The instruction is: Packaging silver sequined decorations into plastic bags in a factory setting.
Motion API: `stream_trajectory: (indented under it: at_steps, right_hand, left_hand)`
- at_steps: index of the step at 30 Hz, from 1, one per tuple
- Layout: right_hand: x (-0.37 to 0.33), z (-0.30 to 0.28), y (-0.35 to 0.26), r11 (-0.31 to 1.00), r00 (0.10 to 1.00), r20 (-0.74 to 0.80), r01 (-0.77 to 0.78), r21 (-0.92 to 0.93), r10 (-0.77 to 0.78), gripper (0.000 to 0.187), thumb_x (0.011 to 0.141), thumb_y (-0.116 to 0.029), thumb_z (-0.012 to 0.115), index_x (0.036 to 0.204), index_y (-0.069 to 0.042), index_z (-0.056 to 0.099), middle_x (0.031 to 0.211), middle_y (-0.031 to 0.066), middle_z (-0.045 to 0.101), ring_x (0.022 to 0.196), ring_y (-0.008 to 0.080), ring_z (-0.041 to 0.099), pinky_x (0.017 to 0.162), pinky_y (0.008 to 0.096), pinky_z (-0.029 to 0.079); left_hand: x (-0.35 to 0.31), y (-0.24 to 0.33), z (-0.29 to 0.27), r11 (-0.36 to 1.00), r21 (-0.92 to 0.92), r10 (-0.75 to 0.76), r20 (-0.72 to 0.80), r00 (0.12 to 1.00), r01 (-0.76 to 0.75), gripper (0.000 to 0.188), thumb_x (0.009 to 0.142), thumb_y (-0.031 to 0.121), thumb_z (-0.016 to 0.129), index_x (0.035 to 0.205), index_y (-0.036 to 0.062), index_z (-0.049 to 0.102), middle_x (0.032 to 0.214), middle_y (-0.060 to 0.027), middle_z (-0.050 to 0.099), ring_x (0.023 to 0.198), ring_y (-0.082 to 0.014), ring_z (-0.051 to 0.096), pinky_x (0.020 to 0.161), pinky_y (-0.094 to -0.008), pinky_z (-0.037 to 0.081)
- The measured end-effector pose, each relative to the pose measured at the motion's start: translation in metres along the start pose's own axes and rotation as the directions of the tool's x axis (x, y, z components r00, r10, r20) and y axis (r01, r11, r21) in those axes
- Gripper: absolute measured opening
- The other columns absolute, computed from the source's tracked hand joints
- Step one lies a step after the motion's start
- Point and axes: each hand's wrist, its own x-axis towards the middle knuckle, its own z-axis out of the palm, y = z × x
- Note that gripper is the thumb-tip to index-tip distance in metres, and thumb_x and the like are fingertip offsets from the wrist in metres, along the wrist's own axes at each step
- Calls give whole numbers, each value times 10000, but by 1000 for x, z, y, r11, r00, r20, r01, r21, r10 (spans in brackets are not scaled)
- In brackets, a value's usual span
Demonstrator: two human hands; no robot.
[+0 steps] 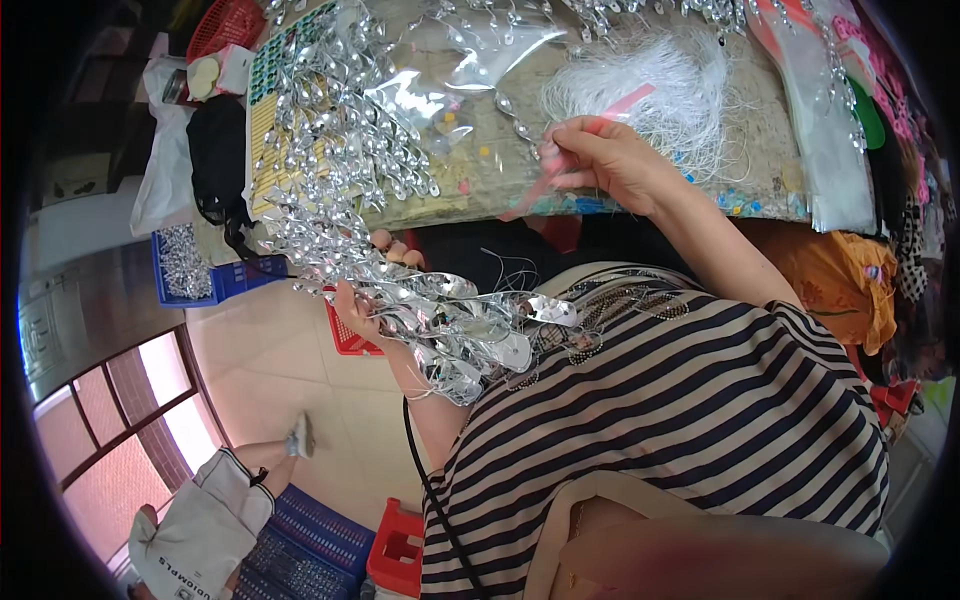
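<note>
My left hand point(372, 290) holds a thick bundle of shiny silver leaf-shaped ornaments point(450, 325) that hangs over my striped shirt. More of the same silver ornaments point(340, 130) lie heaped on the table point(500, 175) in front of me. My right hand point(605, 160) is raised over the table's near edge, fingers pinched on a thin pink strip point(625, 103). Just beyond it lies a tangle of white thread point(660, 85).
Clear plastic bags point(460, 50) and more silver pieces cover the table's far side. A black bag point(215, 150) and a red basket point(225, 25) sit at the left end. A blue crate point(190, 265) of silver parts stands below. Another person's leg point(240, 480) shows at lower left.
</note>
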Motion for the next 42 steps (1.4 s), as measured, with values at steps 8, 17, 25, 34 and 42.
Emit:
stream_trajectory:
  at_steps: [8, 17, 25, 34, 42]
  right_hand:
    - [9, -1, 3, 998, 1000, -10, 22, -63, -23, 159, 876, -185, 643, 920, -47, 578, 821, 17, 609, 736, 95, 611, 666, 250, 573]
    - [11, 7, 4, 999, 1000, -6, 28, -19, -29, 194, 871, -188, 650, 1004, -46, 652, 848, -18, 606, 752, 75, 602, 676, 253, 553]
    - [12, 15, -1, 998, 999, -33, 5, -67, -8, 197, 884, -271, 636, 807, -93, 601, 733, -21, 590, 683, 67, 574, 657, 242, 531]
    - [-13, 19, 7, 990, 990, 35, -139, 4, 139, 372, 965, -351, 458, 1082, -22, 587, 857, 46, 623, 744, 125, 610, 651, 275, 552]
    - [-41, 4, -24, 553, 999, 38, 12, -833, 35, 266, 907, -179, 577, 1110, -9, 605, 1015, 88, 638, 808, 189, 626, 632, 296, 540]
  left_hand:
    - [2, 0, 2, 1000, 4, 14, 13, 1000, -14, 577, 784, 343, 574, 1283, 96, 421, 1061, -155, 483, 878, -250, 490, 790, -410, 420]
    - [2, -2, 10, 998, -7, 57, 16, 998, -57, 569, 800, 349, 559, 1300, 117, 418, 1066, -149, 482, 876, -247, 502, 792, -405, 421]
    - [-2, -1, 9, 997, 1, 79, -19, 997, -79, 567, 803, 353, 556, 1299, 116, 419, 1075, -157, 494, 869, -249, 514, 788, -404, 435]
    - [-2, -1, 12, 997, -45, 64, -55, 996, -66, 534, 807, 348, 550, 1232, 43, 442, 1051, -160, 528, 868, -251, 548, 797, -407, 463]
    - [-3, 1, 7, 997, -48, 59, -79, 995, -63, 534, 827, 354, 544, 1217, 4, 440, 1090, -189, 545, 878, -271, 561, 795, -432, 481]
